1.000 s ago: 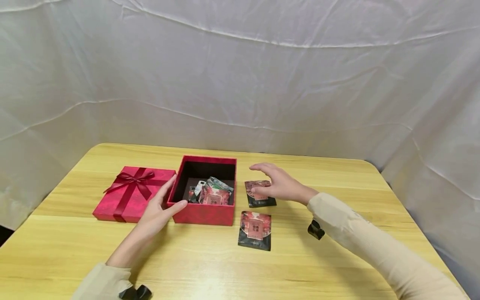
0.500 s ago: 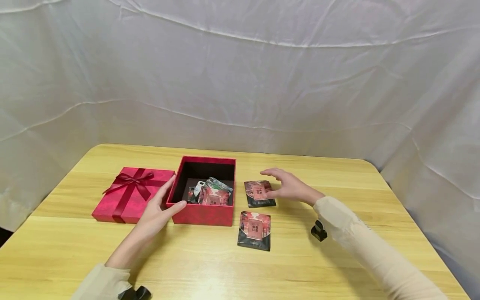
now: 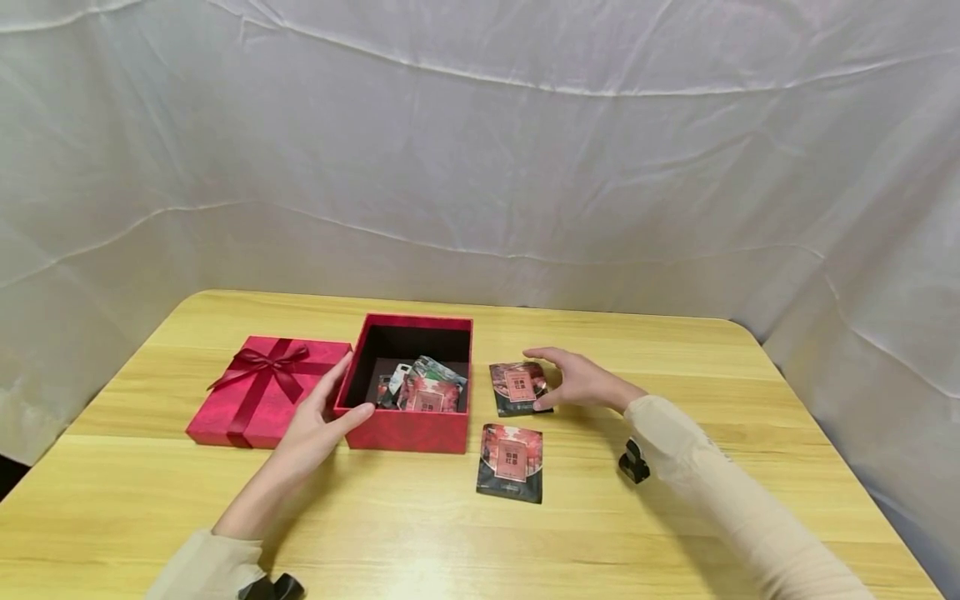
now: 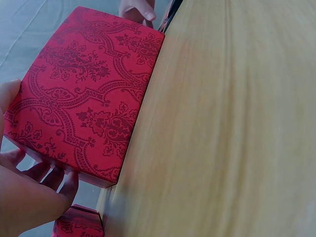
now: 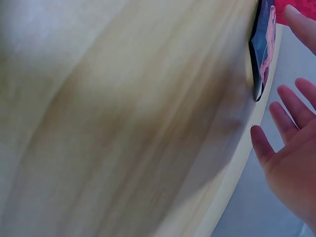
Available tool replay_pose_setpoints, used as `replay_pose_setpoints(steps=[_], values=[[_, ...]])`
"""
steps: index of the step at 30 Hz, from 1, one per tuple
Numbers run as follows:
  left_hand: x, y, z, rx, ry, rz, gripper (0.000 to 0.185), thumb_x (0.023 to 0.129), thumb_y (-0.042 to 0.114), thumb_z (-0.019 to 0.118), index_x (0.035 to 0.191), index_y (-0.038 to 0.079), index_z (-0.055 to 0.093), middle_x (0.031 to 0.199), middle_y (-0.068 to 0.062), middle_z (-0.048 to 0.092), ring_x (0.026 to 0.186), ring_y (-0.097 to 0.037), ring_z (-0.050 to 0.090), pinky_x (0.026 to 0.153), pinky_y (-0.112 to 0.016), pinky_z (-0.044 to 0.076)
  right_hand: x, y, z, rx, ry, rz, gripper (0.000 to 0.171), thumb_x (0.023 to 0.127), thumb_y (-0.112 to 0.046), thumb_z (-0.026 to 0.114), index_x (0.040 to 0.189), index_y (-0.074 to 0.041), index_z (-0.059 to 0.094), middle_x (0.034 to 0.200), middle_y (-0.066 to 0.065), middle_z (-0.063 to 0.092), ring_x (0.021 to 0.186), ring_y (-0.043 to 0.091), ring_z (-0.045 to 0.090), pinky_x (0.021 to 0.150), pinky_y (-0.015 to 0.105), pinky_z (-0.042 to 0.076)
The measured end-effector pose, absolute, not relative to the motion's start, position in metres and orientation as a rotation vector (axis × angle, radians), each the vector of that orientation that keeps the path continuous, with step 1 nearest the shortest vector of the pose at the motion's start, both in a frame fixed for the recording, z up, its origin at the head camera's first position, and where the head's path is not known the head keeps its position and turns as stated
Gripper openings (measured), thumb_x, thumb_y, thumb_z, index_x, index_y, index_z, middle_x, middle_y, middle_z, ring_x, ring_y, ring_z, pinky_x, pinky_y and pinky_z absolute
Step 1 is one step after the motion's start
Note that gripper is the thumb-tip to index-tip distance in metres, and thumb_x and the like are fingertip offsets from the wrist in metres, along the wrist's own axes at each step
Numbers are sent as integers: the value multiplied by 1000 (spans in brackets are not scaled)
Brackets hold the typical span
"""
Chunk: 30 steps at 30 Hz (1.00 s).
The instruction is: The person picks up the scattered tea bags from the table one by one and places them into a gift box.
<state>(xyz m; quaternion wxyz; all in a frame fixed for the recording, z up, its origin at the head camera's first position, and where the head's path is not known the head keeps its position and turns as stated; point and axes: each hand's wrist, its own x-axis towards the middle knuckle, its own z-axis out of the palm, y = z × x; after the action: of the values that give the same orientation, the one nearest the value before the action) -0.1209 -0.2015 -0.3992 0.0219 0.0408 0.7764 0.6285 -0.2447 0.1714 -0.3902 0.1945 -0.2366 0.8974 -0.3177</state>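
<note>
A red patterned gift box (image 3: 408,431) stands lidless on the table. My left hand (image 3: 318,425) grips its near left corner, thumb at the front rim and fingers along the left side; the left wrist view shows those fingers against the box wall. Several printed sachets (image 3: 431,392) lie inside the box. To its right is a black and red tea sachet (image 3: 517,386), flat on the table. My right hand (image 3: 577,382) hovers at that sachet's right edge, thumb and fingers spread apart. A second tea sachet (image 3: 511,462) lies nearer to me.
The red box lid (image 3: 255,400) with a dark red ribbon bow lies left of the box. The wooden table (image 3: 675,500) reaches back to a pale cloth curtain (image 3: 480,150).
My right hand has drawn back to the right from over the far sachet, then lowered slightly to its right edge. The left hand and the box have stayed put.
</note>
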Motion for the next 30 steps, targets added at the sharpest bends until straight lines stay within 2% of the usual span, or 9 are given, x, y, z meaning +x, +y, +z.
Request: replay_pose_setpoints(steps=[16,30], values=[[-121,-201,-398,140,2410,1948,78,94,18,64,156,21,17,154,-15,29,131,-33,40,90,-14,38,-250,170,-397,-700,2470,-845,95,70,-13,86,149,-2,33,148,20,37,137,41,27,109,59,17],[-120,-201,-399,139,2414,1944,78,94,19,64,156,22,17,154,-15,29,130,-34,41,89,-14,39,-245,169,-398,-807,2503,-766,90,71,-14,84,146,0,37,145,22,40,132,41,36,106,59,25]])
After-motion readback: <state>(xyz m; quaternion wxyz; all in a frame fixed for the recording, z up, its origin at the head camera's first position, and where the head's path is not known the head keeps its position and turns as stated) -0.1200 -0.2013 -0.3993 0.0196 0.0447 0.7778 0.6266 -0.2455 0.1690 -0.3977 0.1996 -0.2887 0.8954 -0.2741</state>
